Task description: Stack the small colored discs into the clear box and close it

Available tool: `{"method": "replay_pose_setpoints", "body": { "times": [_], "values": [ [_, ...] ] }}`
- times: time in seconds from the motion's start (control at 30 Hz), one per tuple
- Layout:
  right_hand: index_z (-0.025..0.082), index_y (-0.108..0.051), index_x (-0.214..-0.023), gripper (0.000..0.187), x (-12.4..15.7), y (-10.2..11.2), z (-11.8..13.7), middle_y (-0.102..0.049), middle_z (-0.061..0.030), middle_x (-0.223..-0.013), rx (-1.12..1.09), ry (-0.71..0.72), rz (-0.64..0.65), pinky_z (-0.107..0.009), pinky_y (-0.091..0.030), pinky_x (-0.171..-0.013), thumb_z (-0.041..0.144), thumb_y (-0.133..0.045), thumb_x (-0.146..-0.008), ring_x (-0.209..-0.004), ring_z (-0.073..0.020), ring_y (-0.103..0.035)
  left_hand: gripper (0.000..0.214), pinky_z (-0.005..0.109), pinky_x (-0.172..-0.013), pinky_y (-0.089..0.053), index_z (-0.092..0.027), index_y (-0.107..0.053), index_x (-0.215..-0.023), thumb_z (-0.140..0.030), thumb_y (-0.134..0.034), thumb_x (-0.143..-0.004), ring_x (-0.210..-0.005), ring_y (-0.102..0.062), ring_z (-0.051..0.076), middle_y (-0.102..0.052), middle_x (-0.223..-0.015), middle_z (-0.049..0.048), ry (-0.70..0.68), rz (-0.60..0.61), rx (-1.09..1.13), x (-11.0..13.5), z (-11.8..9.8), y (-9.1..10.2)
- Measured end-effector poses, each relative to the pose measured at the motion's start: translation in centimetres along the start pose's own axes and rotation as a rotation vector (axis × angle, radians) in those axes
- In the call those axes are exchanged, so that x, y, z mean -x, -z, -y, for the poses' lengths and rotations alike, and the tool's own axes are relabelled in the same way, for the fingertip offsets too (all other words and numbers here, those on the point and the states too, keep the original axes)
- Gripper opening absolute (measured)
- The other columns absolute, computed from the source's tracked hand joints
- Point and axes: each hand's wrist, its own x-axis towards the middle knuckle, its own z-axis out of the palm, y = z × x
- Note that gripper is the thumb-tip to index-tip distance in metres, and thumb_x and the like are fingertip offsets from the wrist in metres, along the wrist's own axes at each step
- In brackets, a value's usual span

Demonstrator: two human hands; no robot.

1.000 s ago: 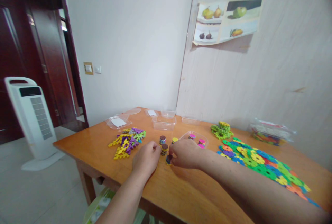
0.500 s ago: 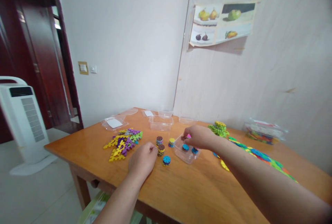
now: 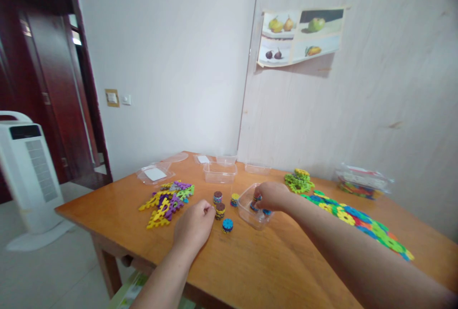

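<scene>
My right hand (image 3: 272, 196) reaches into a clear plastic container (image 3: 250, 223), its fingers closed on a small stack of notched plastic discs (image 3: 255, 204). Another blue-topped stack (image 3: 266, 212) is in the container, partly behind the hand. My left hand (image 3: 194, 225) rests curled on the table, with nothing visible in it. Close to its knuckles stand two brown-topped stacks, the nearer one (image 3: 220, 211) and the farther one (image 3: 217, 197). A blue-topped stack (image 3: 227, 225) and a yellow-topped stack (image 3: 234, 199) stand between the hand and the container.
Yellow, purple and green notched pieces (image 3: 170, 204) lie at the left. Green pieces (image 3: 299, 182) are heaped behind my right arm, beside a strip of coloured discs (image 3: 358, 220). Clear containers (image 3: 220, 173), a lid (image 3: 155, 174) and a filled bag (image 3: 363, 184) line the table's back (image 3: 118, 194).
My right hand has brought its brown disc down onto the blue stack in the container and is closed around the stack. My left hand keeps its place. The view has shifted slightly.
</scene>
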Motion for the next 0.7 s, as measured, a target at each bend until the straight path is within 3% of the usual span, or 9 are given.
{"method": "replay_pose_setpoints", "body": {
  "times": [0.17,0.5,0.7],
  "values": [
    [0.028,-0.074,-0.102,0.043,-0.3,0.0,-0.2,-0.073,-0.0075,-0.104,0.009,-0.024,-0.016,-0.031,-0.048,-0.071,0.055,-0.066,-0.069,-0.095,-0.0262,-0.067,0.029,0.025,-0.054,-0.024,-0.025,-0.063,-0.075,-0.043,-0.044,-0.088,-0.071,-0.059,0.016,-0.069,-0.076,-0.0002,0.002,-0.001,0.003,0.0,0.0,-0.1],
    [0.019,-0.072,-0.103,0.045,-0.5,-0.4,1.9,-0.072,-0.0140,-0.105,0.023,-0.054,-0.013,-0.031,-0.049,-0.073,0.042,-0.073,-0.064,-0.096,-0.0276,-0.067,0.029,0.025,-0.054,-0.024,-0.026,-0.063,-0.075,-0.043,-0.044,-0.087,-0.072,-0.059,0.017,-0.069,-0.076,-0.0008,0.018,0.002,0.007,0.0,-0.2,0.0],
    [0.020,-0.070,-0.107,0.046,-0.4,-0.2,2.0,-0.070,-0.0140,-0.111,0.018,-0.054,0.000,-0.032,-0.049,-0.076,0.043,-0.071,-0.067,-0.101,-0.0278,-0.065,0.028,0.024,-0.055,-0.023,-0.026,-0.062,-0.074,-0.043,-0.044,-0.088,-0.071,-0.059,0.017,-0.069,-0.076,-0.0010,0.010,-0.004,0.012,0.0,-0.1,-0.1]
  ]
}}
